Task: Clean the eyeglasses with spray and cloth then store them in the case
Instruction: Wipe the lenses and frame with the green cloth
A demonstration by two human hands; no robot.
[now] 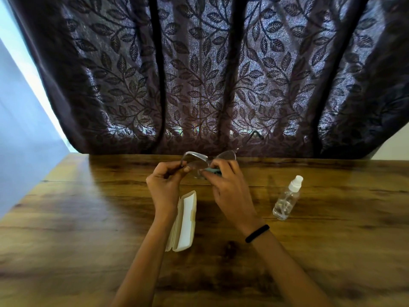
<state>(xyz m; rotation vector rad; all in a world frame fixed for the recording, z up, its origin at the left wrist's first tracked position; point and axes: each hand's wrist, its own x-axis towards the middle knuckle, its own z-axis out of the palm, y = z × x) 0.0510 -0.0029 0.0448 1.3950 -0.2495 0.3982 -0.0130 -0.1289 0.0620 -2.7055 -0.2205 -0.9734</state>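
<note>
The eyeglasses [225, 155] with clear lenses are held up above the far middle of the wooden table [88, 218]. My left hand [164, 187] grips the frame at its left end. My right hand [228, 187] pinches a small teal cloth [212, 170] against the left lens. One temple arm sticks up to the right toward the curtain. The cream glasses case [184, 222] lies open on the table beneath my left wrist. A clear spray bottle [286, 201] with a white cap stands to the right of my right hand, apart from it.
A dark leaf-patterned curtain [210, 74] hangs right behind the table's far edge. The table's left edge runs diagonally at the left, with a pale wall [20, 129] beyond. A black band [257, 233] circles my right wrist.
</note>
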